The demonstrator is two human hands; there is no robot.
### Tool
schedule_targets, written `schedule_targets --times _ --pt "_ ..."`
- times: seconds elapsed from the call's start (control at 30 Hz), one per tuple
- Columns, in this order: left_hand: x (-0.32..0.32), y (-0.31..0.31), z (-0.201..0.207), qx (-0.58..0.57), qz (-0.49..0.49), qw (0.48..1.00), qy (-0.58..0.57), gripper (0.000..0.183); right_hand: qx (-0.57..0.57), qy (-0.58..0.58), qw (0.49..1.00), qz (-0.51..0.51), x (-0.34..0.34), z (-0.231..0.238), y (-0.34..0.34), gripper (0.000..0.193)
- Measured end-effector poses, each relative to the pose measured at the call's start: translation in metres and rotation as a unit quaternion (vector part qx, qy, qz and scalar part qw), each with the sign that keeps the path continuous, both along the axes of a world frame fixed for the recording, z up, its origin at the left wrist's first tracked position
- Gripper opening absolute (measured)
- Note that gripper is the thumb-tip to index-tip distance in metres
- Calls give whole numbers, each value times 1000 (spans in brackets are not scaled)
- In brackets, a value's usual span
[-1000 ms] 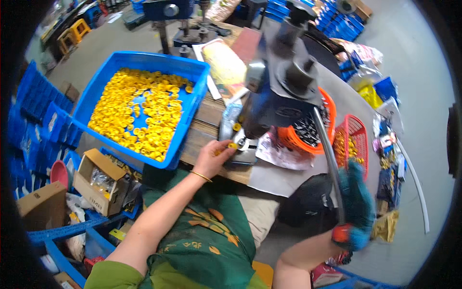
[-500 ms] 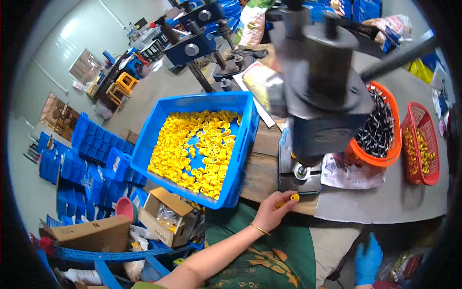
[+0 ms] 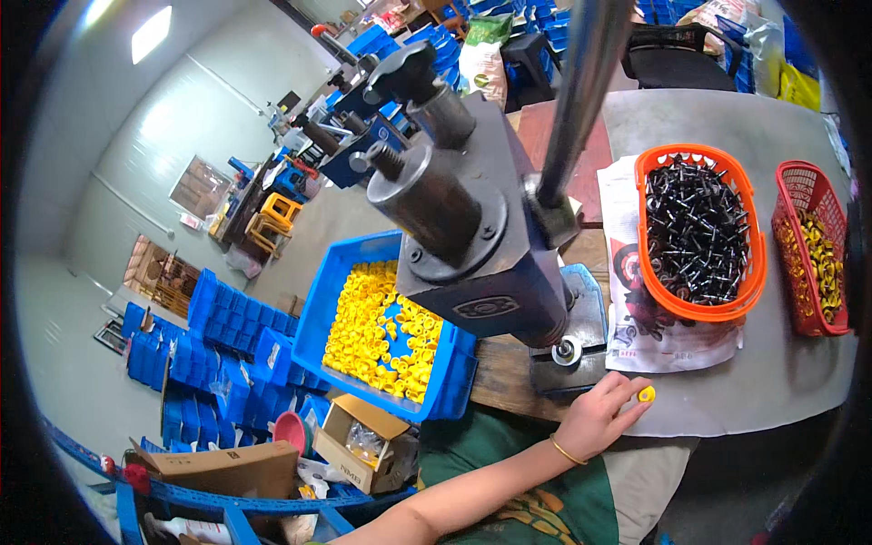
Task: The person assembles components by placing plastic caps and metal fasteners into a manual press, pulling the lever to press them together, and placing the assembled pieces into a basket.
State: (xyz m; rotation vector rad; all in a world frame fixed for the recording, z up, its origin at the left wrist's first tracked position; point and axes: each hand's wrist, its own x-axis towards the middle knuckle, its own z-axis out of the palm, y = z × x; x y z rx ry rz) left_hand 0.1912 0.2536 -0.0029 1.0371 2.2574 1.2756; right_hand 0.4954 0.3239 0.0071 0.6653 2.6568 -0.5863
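My left hand (image 3: 595,420), bare with a bangle at the wrist, pinches a small yellow cap (image 3: 647,394) between thumb and fingertips. It is over the front edge of the grey sheet, just right of the press base. A hand press (image 3: 490,304) with a dark blocky head and a long lever stands before me. Under its head, a small round metal fixture (image 3: 567,351) sits on the base. To the left, a blue tray (image 3: 313,341) holds many yellow caps (image 3: 372,336). My right hand is out of sight.
An orange basket (image 3: 759,272) full of black metal stems (image 3: 699,232) stands on newspaper (image 3: 677,350) at right. Beyond it is a red basket (image 3: 795,272) with yellow pieces. An opened carton (image 3: 359,440) and blue bins (image 3: 204,391) are at lower left.
My left hand has moved right with the yellow cap, from in front of the press base to the grey sheet's edge. My blue-gloved right hand has left the view. The view has shifted.
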Motion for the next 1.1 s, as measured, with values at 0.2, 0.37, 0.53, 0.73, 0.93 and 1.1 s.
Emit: schedule_targets --times 0.2,0.37,0.53,0.73,0.93,1.1 --pt "-11 -67 34 10 89 983 160 28 -214 -75 974 -24 22 22 2 54" --pt "-83 -127 54 -84 293 902 306 15 -202 -50 976 -69 30 -9 15 47" --pt "-139 -217 10 -238 262 870 342 16 -182 -22 977 -113 48 -53 27 38" --pt "-149 -229 -3 -342 192 885 251 18 -136 -10 971 -196 104 -110 55 29" --pt "-158 -242 -6 -360 134 907 171 34 -186 -106 930 -298 118 -159 90 33" --pt "-147 -225 20 -346 300 881 116 29 -250 -79 854 -449 141 -206 109 34"
